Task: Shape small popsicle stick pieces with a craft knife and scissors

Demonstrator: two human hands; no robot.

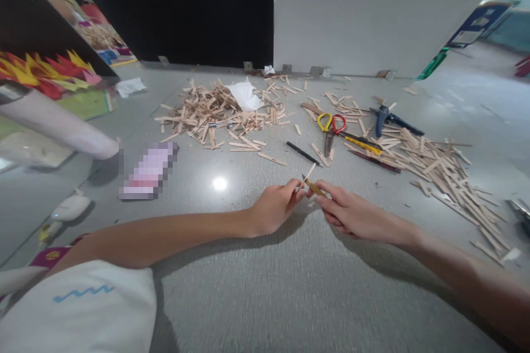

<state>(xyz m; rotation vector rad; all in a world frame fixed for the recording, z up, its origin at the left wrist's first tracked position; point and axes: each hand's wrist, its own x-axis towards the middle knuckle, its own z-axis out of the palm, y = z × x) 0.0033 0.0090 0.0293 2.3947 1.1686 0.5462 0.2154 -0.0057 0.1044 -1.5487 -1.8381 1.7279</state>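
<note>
My left hand [275, 208] is closed in a pinch on a thin wooden stick [309, 172], whose free end points up and away. In my right hand [345, 208] is a yellow-brown cutter [314, 186], its dark tip at the stick just beyond my left fingertips. Both hands are close together above the grey surface [265, 298]. A black pen [303, 153] lies just beyond them. Scissors [329, 135] with one yellow and one red handle lie farther off, beside a yellow and black cutter [364, 143].
A heap of wooden sticks [215, 113] with white paper [246, 96] lies at the back. More sticks [443, 171] and a dark blue tool [387, 118] are at the right. On the left are a blurred lilac object [151, 170] and a paper roll [62, 121]. Panels [351, 11] stand behind.
</note>
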